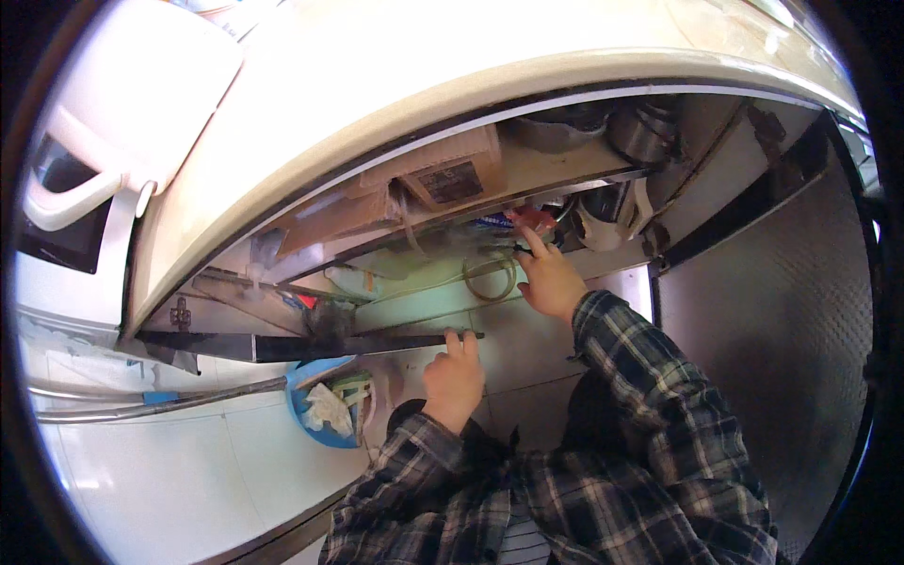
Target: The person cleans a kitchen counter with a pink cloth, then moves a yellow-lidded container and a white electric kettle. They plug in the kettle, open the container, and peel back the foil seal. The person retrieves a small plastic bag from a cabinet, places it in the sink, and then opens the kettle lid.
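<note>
Below a counter, an open cabinet shows its shelf and floor. My left hand (pixel 455 374) rests its fingers on the top edge of a dark cabinet door (pixel 304 346) that stands open on the left. My right hand (pixel 547 275) reaches into the lower compartment, its index finger at a red plastic bag (pixel 531 217); whether it grips anything there I cannot tell. Beside that hand lies a loop of pale hose (pixel 487 296). Right of the bag stands a light-coloured container with a handle (pixel 614 215). A cardboard box (pixel 431 176) and a metal pot (pixel 643 131) sit on the shelf above.
The pale countertop edge (pixel 395 120) curves over the cabinet. A second door (pixel 763 296) stands open at the right. On the tiled floor, left of my left hand, a blue basin (pixel 300 417) holds crumpled white material, with metal poles (pixel 212 394) beside it. A white handled appliance (pixel 155 92) is at upper left.
</note>
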`<state>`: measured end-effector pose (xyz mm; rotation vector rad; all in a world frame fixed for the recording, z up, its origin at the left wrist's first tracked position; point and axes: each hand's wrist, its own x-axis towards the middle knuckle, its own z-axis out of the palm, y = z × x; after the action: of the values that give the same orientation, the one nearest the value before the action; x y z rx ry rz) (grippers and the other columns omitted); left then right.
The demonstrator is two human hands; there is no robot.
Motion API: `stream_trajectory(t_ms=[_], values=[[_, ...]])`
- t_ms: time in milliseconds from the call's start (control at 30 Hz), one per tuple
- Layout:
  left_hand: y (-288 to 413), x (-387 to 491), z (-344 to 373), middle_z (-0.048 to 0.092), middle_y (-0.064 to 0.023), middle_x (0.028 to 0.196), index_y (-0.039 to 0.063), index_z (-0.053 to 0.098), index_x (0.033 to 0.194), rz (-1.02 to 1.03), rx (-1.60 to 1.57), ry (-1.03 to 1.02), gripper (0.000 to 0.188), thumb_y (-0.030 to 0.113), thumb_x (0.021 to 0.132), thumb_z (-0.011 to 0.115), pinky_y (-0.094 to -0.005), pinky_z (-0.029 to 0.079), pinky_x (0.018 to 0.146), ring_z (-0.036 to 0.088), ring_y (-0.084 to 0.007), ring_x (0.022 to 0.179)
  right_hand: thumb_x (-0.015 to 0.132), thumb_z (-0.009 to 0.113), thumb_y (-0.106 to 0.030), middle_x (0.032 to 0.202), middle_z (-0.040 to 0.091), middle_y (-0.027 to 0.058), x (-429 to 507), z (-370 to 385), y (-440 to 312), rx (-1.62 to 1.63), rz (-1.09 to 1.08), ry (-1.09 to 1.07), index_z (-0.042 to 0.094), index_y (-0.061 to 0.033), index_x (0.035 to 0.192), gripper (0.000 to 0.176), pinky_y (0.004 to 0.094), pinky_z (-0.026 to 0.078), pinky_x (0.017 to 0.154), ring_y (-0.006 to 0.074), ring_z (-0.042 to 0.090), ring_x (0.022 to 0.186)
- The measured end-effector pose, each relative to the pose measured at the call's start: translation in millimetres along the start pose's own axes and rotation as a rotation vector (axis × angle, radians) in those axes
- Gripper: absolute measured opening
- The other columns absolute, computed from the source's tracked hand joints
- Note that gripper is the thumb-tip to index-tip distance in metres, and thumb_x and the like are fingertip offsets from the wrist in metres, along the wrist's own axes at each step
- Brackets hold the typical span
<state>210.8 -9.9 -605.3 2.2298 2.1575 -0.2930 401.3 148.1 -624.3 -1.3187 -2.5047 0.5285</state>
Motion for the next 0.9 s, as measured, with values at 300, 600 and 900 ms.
stream_trajectory(t_ms=[300,600,900], values=[[1.1,4.0,-4.3,0.051,-0.0179,0.131,0.011,0.047,0.137,0.011,0.053,0.036,0.064,0.026,0.079,0.070,-0.0382,0.057,0.064,0.068,-0.0259,0.075,0.091,0.064,-0.023,0.152,0.032,0.0233,20.8,12.9,13.7,0.230,0.024,0.326,0.035,0.0049,0.145,0.067,0.0455,0.045,0.103,0.0433,0.048,0.126],[0.2,16.7,-7.5,0.049,-0.0218,0.129,0.011,0.044,0.142,0.006,0.048,-0.043,0.064,0.029,0.085,0.066,-0.0419,0.057,0.064,0.067,-0.0309,0.080,0.093,0.059,-0.017,0.151,0.033,0.0249,18.5,5.0,28.4,0.275,0.011,0.347,0.038,0.0082,0.141,0.058,0.0437,0.043,0.105,0.0441,0.044,0.131],[-6.5,32.8,-9.4,0.046,-0.0206,0.137,0.012,0.043,0.143,0.004,-0.011,-0.046,0.063,0.028,0.086,0.066,-0.0420,0.057,0.067,0.067,-0.0316,0.083,0.075,0.065,0.000,0.139,0.043,0.0197,-6.9,16.0,13.7,0.194,0.240,0.166,0.063,0.0000,0.108,0.034,0.0483,0.050,0.091,0.0417,0.058,0.112]])
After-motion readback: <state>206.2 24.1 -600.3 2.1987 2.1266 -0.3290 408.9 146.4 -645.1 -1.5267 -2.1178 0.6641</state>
